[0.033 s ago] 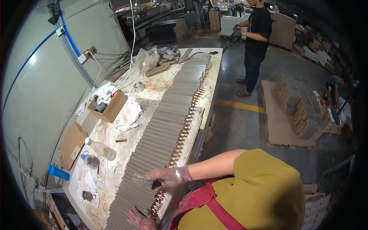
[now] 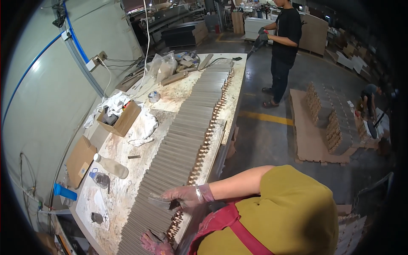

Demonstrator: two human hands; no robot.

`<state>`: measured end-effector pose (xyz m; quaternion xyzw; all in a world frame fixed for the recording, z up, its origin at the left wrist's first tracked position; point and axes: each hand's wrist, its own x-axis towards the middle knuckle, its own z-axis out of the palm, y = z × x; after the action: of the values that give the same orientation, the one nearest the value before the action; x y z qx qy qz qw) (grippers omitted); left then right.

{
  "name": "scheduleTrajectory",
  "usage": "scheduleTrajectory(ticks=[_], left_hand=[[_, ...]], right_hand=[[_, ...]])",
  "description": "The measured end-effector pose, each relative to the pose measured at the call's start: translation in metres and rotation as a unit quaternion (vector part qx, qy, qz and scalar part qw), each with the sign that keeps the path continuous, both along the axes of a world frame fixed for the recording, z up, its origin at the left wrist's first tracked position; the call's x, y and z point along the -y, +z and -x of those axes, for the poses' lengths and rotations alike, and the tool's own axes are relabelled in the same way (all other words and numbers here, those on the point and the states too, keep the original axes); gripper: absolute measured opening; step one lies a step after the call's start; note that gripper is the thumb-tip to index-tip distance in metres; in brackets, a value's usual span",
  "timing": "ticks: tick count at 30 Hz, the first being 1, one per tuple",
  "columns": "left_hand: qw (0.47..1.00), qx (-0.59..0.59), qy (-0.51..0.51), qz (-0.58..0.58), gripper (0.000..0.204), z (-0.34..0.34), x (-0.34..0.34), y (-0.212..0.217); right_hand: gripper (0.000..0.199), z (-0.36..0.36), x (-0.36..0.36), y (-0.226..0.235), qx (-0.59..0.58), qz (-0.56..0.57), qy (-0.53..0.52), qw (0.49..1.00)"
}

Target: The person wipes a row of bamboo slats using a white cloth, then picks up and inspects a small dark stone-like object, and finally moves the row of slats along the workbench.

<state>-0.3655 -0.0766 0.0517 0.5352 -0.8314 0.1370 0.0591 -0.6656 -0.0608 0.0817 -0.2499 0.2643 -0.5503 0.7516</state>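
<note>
A long row of narrow grey-brown strips point(image 2: 170, 148) lies side by side across the worktable, with light wooden dowel-like pegs point(image 2: 199, 160) sticking out along the near side. My right hand point(image 2: 183, 197), in a stained pinkish-grey glove, rests over the strips beside the pegs. Its fingers stretch out across them, and I see nothing held. Lower in the picture, my left hand point(image 2: 157, 244) lies on the row's near edge in a similar glove, fingers apart. The lower part of that hand is cut off by the frame's edge.
The stained worktable point(image 2: 121, 155) holds a cloudy plastic bottle point(image 2: 112, 166), a clear jug point(image 2: 100, 178), a cardboard box point(image 2: 123, 121) and white rags point(image 2: 146, 125). A person point(image 2: 284, 51) stands beyond it holding a dark tool. Stacked strips point(image 2: 335, 114) sit on a pallet at right.
</note>
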Motion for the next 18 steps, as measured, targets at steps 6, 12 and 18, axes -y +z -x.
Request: scheduleTrajectory(ticks=[6, 12, 18], left_hand=[[0.996, -0.025, 0.032, -0.082, 0.061, 0.009, -0.002, 0.008], [0.993, -0.047, 0.038, -0.106, 0.063, 0.01, -0.001, 0.014], [0.993, -0.099, -0.007, 0.07, 0.039, -0.004, 0.012, -0.023]], right_hand=[[0.019, 0.033, -0.013, 0.01, 0.065, -0.098, -0.011, 0.993], [0.017, 0.05, -0.016, 0.005, 0.07, -0.105, -0.016, 0.992], [0.016, 0.049, -0.018, 0.015, 0.059, -0.126, -0.014, 0.99]])
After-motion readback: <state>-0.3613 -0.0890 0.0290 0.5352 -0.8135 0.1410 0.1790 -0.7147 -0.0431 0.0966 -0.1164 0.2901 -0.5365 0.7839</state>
